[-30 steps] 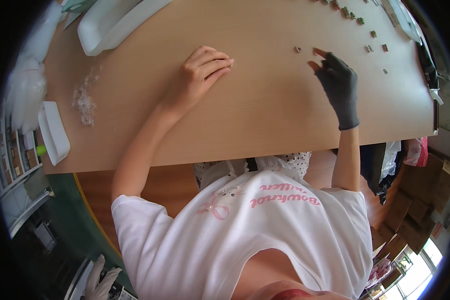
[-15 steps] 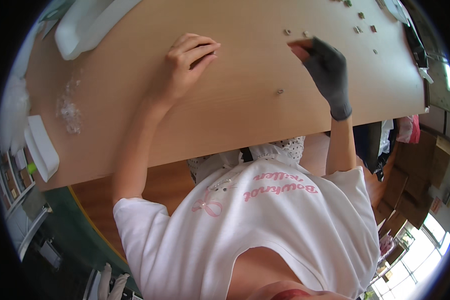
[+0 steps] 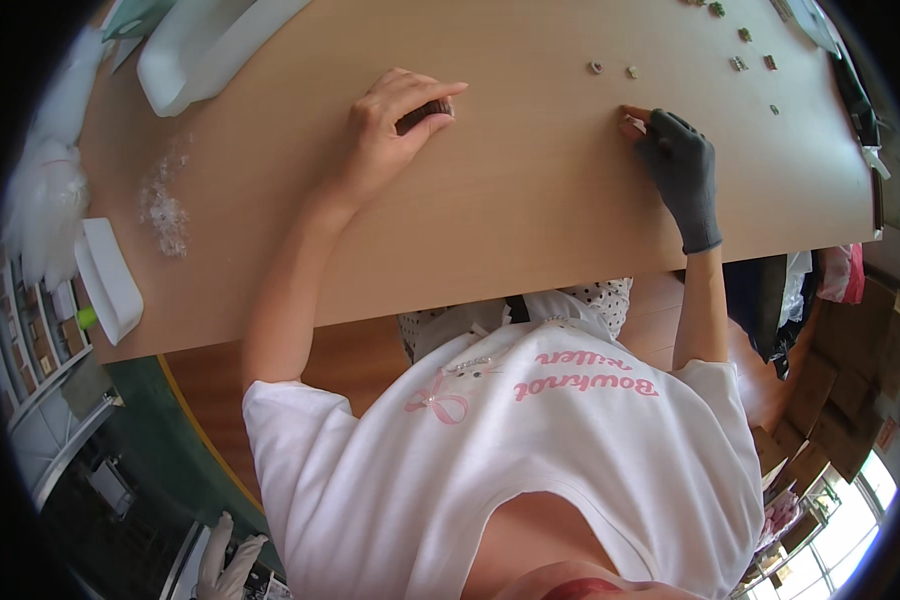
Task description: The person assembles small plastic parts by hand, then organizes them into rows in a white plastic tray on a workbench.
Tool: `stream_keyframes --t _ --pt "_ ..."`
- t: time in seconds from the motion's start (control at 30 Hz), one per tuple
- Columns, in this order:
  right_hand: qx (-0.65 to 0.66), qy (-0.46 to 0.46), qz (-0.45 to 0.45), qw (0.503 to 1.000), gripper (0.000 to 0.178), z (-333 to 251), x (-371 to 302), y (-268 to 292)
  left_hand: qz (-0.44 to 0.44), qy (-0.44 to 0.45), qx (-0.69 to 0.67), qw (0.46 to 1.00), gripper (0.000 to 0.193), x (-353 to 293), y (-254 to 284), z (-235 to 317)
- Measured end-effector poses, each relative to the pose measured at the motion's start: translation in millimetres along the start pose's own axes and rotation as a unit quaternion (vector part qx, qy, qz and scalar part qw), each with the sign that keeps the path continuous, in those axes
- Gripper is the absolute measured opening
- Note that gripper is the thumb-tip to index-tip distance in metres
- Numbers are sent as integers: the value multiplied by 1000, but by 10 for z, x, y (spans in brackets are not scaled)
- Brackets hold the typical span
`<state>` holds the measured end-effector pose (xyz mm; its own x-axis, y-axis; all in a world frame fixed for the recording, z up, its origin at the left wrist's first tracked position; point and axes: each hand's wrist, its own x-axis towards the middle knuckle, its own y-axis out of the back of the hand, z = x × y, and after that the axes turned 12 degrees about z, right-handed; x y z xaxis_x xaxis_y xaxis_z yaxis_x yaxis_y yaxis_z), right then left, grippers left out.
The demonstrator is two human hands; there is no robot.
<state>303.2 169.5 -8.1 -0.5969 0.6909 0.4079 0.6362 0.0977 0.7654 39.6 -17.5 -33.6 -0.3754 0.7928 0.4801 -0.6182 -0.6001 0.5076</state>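
My bare left hand (image 3: 390, 120) curves over the far-left middle of the table (image 3: 450, 210). Between its thumb and fingers sits a dark brown ridged piece (image 3: 425, 114), partly hidden by the fingers. On the right, my right hand (image 3: 675, 155) wears a grey glove with bare fingertips. Its thumb and forefinger are pinched just above or on the tabletop; what they hold, if anything, is too small to make out. Beyond it lie a small ring-like metal piece (image 3: 595, 68) and a small pale piece (image 3: 631, 72).
Several small metallic and greenish pieces (image 3: 739, 63) are scattered at the far right. A long white tray (image 3: 175, 75) stands at the far left, with crumpled clear plastic (image 3: 165, 215) nearer. By the left edge is a smaller white tray (image 3: 110, 280).
My right hand has lowered toward the table with fingers pinched. A small ring lying between the hands no longer shows. The brown piece in my left hand shows more clearly. The whole view has shifted slightly.
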Motion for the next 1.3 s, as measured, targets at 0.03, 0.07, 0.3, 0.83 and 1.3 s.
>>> stream_keyframes --t 0.03,0.07,0.3,0.83,1.3 --pt "1 11 14 1000 20 -75 -11 -37 -1 0 -4 1000 29 -27 12 -28" --pt "1 22 26 999 21 -134 -17 -76 -1 0 -11 1000 30 -42 0 -53" --pt "107 53 -85 989 25 -913 181 -729 -17 106 -96 990 24 24 -19 -20" --pt "150 0 -113 982 15 -928 233 -857 22 41 -61 997 18 -26 -17 -92" --pt "88 90 -77 989 12 -713 188 -778 39 41 -50 997 15 -28 32 -118"
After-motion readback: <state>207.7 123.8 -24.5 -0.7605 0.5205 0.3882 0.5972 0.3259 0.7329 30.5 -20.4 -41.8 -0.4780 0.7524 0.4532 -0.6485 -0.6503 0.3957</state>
